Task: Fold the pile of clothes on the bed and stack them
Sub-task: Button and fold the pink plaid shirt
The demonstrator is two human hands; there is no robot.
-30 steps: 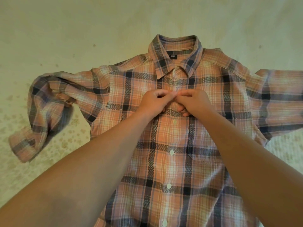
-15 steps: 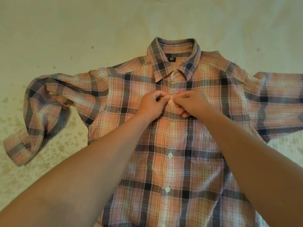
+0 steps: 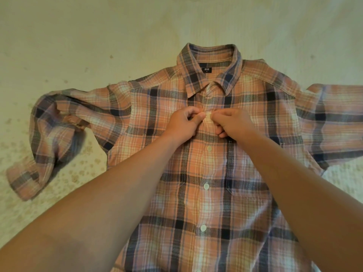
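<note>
Plaid shirt (image 3: 206, 173) flat, front up, on bed (image 3: 78, 46). Left hand (image 3: 183, 124) and right hand (image 3: 232, 122), fingers curled, pinch placket at button between them, just below collar (image 3: 211, 61). Cloth likely soft, light, limp; best gripped at shoulders or hem.

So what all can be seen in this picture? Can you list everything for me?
plaid shirt: one, orange-pink with navy and white checks, lying face up and spread across the bed, collar at the far end.
white buttons: at least four showing, in a row down the middle of the shirt front.
neck label: one, dark, inside the collar.
bedsheet: one, cream with a faint small floral print, under the shirt.
left hand: one, pinching the shirt front just below the collar.
right hand: one, pinching the same spot from the other side, fingertips close to the left hand's.
</note>
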